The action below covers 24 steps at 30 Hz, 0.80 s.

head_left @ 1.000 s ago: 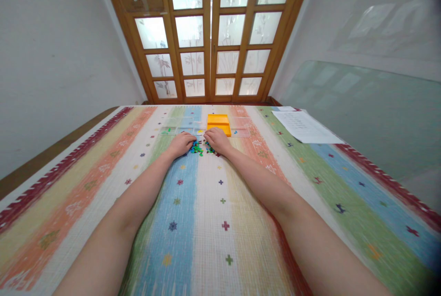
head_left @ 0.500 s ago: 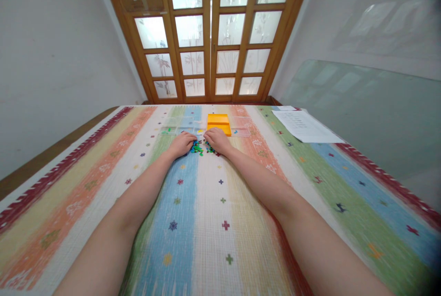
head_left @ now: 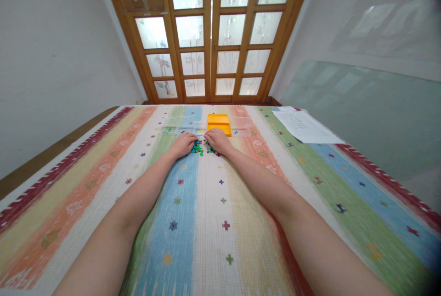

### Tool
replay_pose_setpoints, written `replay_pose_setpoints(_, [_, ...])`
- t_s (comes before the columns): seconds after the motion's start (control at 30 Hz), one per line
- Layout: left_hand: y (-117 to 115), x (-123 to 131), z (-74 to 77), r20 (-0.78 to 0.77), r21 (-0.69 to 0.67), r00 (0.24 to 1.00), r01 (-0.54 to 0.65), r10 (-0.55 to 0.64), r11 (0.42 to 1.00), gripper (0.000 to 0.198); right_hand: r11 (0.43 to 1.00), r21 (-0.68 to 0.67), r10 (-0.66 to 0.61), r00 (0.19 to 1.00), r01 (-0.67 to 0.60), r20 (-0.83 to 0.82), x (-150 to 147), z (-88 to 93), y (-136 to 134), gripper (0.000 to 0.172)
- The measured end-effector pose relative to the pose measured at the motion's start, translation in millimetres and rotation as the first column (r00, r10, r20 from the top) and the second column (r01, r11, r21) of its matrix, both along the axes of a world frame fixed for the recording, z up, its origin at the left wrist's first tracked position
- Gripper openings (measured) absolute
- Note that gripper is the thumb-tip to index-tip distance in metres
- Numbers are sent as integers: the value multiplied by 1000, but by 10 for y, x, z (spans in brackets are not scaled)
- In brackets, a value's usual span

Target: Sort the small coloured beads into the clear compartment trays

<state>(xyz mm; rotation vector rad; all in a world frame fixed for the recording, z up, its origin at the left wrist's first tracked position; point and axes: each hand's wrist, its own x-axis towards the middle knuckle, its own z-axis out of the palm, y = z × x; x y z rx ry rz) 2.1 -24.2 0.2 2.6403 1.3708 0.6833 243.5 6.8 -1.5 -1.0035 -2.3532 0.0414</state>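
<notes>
Small green, blue and dark plastic-looking pieces [head_left: 197, 148] lie clustered mid-frame on striped, textured cloth [head_left: 210, 213]. Left hand [head_left: 182, 143] and right hand [head_left: 217, 139] curl beside them, grip impossible to tell.

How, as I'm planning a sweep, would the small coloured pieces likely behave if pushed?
The small coloured pieces would probably scatter, as they lie loosely clustered by the left hand and the right hand. They're probably light, being tiny beside either hand.
</notes>
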Motion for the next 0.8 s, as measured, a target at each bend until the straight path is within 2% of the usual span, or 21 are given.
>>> replay_pose_setpoints(0.17, [13, -2, -2, 66, 2, 997, -34, 34, 999, 38, 1000, -2, -7, 1000, 7, 16, 4, 5, 2, 39])
replay_pose_setpoints(0.3, [44, -45, -22, 256, 14, 958, -138, 130, 990, 39, 1000, 2, 1, 1000, -1, 17, 9, 13, -1, 39])
replay_pose_setpoints(0.47, [104, -163, -24, 509, -76, 797, -334, 325, 939, 43, 1000, -15, 2, 1000, -2, 6, 10, 21, -9, 41])
replay_pose_setpoints(0.57, [154, -247, -30, 580, -147, 700, -414, 418, 898, 44, 1000, -14, 3, 1000, -3, 3, 10, 16, -9, 41])
replay_pose_setpoints(0.63, [185, -297, -43, 596, -175, 666, -439, 450, 881, 46, 1000, -10, 0, 1000, 0, 7, 10, 11, -7, 40])
replay_pose_setpoints(0.7, [206, -337, -62, 593, -183, 657, -451, 465, 873, 46, 1000, -7, -4, 1000, 4, 8, 9, 8, -5, 40])
replay_pose_setpoints(0.8, [209, -365, -83, 552, -166, 701, -440, 453, 883, 41, 1000, -8, 0, 1000, 0, 5, 9, 9, -6, 39])
